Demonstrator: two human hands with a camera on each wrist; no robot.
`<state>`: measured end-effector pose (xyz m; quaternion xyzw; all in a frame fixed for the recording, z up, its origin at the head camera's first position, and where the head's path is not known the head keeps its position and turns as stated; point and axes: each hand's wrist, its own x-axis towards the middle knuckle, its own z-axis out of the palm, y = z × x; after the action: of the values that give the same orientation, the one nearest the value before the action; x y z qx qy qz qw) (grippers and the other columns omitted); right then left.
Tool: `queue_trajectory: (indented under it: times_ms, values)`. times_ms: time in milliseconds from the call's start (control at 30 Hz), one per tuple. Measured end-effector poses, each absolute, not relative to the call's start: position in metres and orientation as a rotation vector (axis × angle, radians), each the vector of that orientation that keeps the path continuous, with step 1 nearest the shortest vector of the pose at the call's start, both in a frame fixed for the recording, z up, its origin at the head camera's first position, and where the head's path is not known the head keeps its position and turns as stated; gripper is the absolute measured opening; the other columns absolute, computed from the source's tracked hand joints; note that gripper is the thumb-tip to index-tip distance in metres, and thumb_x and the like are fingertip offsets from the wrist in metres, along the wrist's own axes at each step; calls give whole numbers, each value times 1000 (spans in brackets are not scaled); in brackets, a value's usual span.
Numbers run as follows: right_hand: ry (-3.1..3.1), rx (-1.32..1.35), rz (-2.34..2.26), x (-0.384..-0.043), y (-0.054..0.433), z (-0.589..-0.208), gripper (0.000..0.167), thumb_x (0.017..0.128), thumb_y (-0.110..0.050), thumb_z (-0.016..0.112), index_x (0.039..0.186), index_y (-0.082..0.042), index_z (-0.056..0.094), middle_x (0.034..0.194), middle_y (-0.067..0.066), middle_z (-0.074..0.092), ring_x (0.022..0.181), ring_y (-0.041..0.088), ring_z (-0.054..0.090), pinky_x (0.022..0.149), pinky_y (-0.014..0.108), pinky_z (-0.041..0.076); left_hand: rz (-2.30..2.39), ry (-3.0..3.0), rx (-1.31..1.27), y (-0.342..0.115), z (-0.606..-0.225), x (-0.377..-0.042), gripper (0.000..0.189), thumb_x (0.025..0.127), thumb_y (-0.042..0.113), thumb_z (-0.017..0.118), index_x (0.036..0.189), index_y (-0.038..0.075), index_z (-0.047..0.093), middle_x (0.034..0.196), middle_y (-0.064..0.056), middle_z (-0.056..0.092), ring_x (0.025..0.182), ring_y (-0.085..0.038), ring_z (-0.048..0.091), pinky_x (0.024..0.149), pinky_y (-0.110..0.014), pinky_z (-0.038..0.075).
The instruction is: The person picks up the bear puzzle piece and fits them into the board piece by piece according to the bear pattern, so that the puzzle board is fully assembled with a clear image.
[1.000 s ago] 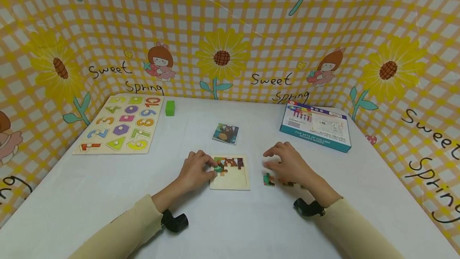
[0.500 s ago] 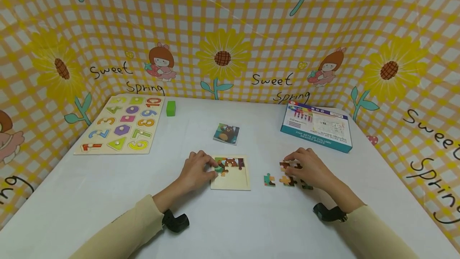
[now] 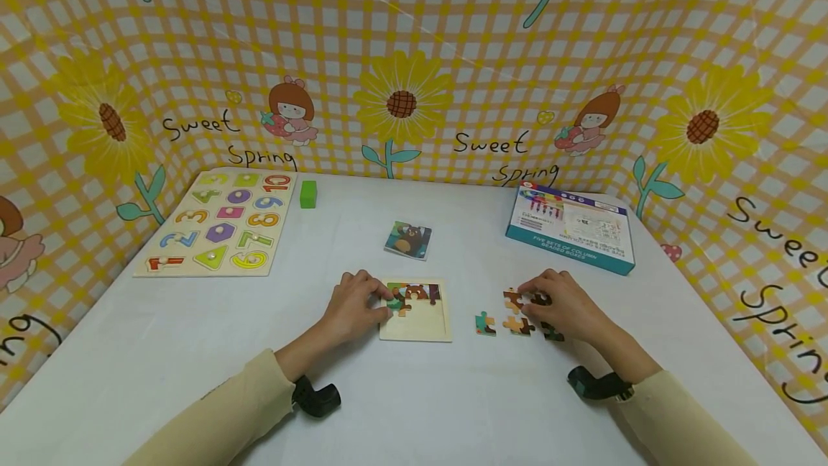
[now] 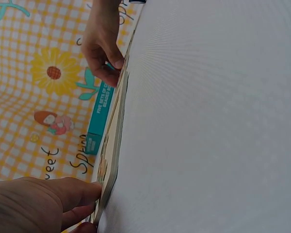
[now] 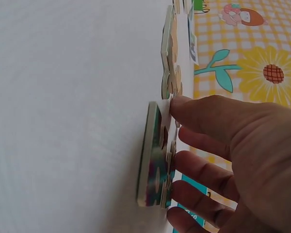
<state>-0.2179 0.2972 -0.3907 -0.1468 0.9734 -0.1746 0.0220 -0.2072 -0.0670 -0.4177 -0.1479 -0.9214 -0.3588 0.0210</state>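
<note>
White table (image 3: 453, 408) met checked cloth (image 3: 466, 34). The left hand (image 3: 352, 305) pinched the tray (image 3: 423, 327) at nine o'clock; toward three o'clock the right hand (image 3: 564, 305) curved over puzzle pieces (image 3: 516, 326), grip unclear.

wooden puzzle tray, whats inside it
Inside the tray, bear-picture puzzle pieces line the top and upper left; below, it is bare. The left hand covers part of the left edge, hiding what's beneath.

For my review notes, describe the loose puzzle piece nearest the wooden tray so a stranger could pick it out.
On the white table, find the square tray held by the left hand. Just right of it, the puzzle piece lies nearest in a group of loose ones. Its teal left side sets it apart from the two tan-and-brown pieces beside it.
</note>
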Motion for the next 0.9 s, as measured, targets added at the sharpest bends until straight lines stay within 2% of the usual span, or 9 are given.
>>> queue_trajectory:
  times_ms: [500,900]
  values:
    - [3021,-456,-567,-220,299,-395,29,83,-23,70,110,-12,69,104,6,58,94,21,43,69,28,37,-1095,-2852,-469,-67,-420,-208,15,74,18,75,87,16,70,96,-3,58,92,-21,44,82,-41,35]
    - [3041,-504,-567,-218,295,-391,27,83,-24,70,108,-12,69,103,6,61,97,23,45,73,30,39,-1097,-2848,-470,-67,-420,-208,14,75,18,75,87,16,69,97,-3,58,93,-22,44,83,-42,35]
